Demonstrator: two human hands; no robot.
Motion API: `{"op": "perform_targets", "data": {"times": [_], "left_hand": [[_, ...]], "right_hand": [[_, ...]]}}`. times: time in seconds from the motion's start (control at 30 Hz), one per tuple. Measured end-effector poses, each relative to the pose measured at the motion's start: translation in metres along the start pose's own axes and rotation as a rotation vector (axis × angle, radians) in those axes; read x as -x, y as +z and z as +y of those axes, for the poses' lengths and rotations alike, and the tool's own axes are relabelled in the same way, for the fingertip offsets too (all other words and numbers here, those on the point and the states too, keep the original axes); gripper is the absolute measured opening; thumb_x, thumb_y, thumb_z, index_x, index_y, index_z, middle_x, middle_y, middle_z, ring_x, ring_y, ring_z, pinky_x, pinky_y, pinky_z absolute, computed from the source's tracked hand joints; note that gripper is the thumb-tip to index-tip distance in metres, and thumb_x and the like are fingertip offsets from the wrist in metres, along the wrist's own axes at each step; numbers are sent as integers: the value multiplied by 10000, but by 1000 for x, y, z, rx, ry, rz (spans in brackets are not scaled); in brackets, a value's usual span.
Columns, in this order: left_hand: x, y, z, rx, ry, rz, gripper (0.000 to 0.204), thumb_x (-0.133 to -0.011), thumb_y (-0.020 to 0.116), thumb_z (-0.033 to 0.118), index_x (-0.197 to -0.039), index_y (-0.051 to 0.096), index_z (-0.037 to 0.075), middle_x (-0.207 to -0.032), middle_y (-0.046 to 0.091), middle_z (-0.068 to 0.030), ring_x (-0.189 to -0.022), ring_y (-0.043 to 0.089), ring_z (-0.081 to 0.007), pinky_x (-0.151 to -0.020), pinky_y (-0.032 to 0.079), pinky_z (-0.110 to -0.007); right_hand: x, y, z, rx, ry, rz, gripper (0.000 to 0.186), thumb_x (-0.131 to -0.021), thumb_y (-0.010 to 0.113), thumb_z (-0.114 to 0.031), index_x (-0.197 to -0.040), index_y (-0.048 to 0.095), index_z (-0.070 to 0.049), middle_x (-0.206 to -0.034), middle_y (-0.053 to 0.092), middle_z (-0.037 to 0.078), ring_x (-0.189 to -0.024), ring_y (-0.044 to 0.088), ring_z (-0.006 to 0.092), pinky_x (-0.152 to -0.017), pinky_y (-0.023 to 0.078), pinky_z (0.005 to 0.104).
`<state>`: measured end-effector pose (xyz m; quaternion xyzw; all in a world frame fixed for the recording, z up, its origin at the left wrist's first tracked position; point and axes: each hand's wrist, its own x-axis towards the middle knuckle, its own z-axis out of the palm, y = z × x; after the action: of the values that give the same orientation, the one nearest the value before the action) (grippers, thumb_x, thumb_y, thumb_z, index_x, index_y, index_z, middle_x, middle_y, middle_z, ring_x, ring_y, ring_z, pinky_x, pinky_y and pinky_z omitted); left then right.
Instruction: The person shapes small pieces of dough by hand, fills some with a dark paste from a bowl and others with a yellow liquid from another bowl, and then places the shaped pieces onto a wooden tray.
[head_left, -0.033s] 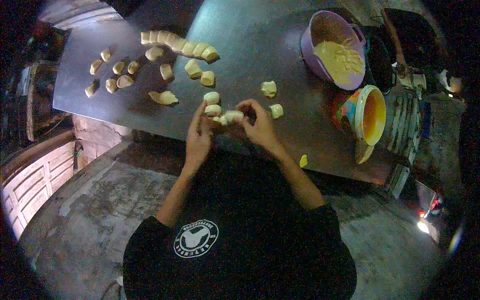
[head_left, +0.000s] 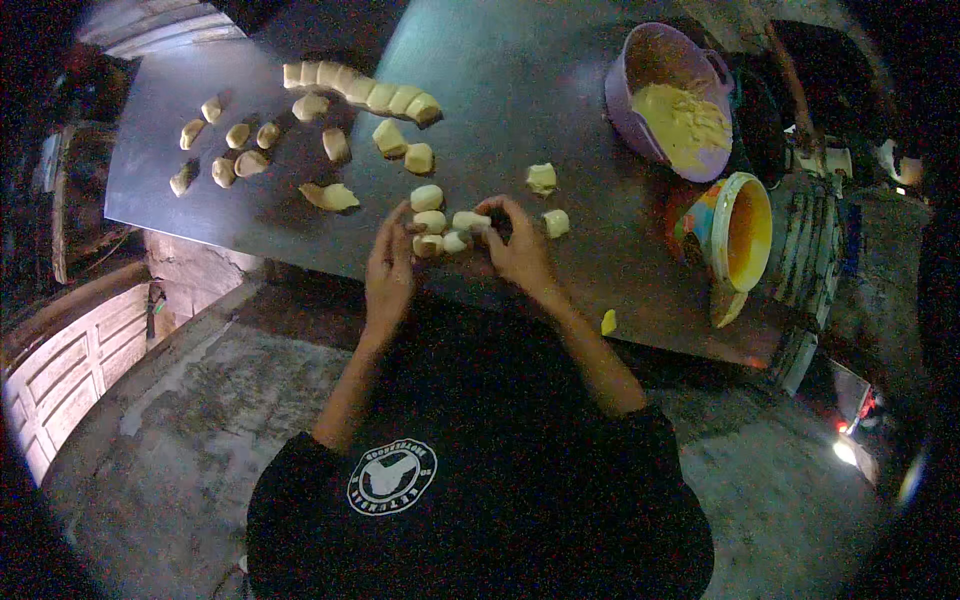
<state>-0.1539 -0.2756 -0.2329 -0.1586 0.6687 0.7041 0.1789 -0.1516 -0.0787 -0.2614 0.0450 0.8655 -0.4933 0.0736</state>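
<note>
Several smooth, pale dough balls [head_left: 426, 198] sit close together on the metal tabletop in front of me. My right hand [head_left: 522, 252] pinches a dough piece [head_left: 468, 221] between thumb and fingers at the right side of this cluster. On the cluster's left is my left hand [head_left: 390, 272], fingers apart, their tips beside or against the nearest dough balls; no piece shows in its grip. Two rougher dough lumps [head_left: 541, 179] lie just right of my right hand. Farther off, a row of cut dough pieces [head_left: 362, 90] stretches across the table.
Loose dough pieces [head_left: 250, 162] are scattered at the left, near a flat torn scrap [head_left: 329, 196]. A purple tub [head_left: 640, 118] with yellow filling stands far right, and a yellow-rimmed bucket [head_left: 755, 265] lies tilted nearer. A small yellow bit [head_left: 608, 321] is by the front edge.
My left hand has drawn slightly left and back from the dough cluster, uncovering the lower balls. The piece in my right hand has shifted slightly away from me.
</note>
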Motion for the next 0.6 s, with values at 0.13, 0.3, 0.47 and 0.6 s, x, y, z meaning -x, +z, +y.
{"op": "perform_targets", "data": {"times": [0.13,0.3,0.47,0.6], "left_hand": [[-34,-31,3,-115,14,-33,263,-985,498,182,-1202,599,76,-990,626,-37,-786,545,-96,-703,451,-240],[-51,-19,20,-608,660,-164,243,-878,592,88,-1119,624,79,-981,628,-107,-898,614,-250,-774,494,-341],[-75,19,-16,-1002,881,-551,331,-796,617,112,-1126,615,93,-1125,585,-127,-1047,567,-327,-882,487,-412],[-73,24,-19,-1194,937,-640,305,-828,599,121,-1130,615,84,-1147,584,-133,-1058,569,-324,-882,494,-404]], "right_hand": [[-12,16,-4,207,-67,43,182,-854,639,-95,-1032,658,-64,-1051,589,152,-984,602,310,-834,493,375],[-20,-23,32,356,63,426,196,-850,638,-82,-1045,650,-65,-1073,559,170,-1006,575,317,-831,479,394],[-44,-72,55,539,134,373,227,-839,664,-102,-1051,615,-36,-1017,612,156,-926,616,306,-791,494,359],[-38,-68,45,3,117,258,265,-832,693,-116,-1064,600,-30,-1006,637,127,-920,625,232,-789,496,335]]}}
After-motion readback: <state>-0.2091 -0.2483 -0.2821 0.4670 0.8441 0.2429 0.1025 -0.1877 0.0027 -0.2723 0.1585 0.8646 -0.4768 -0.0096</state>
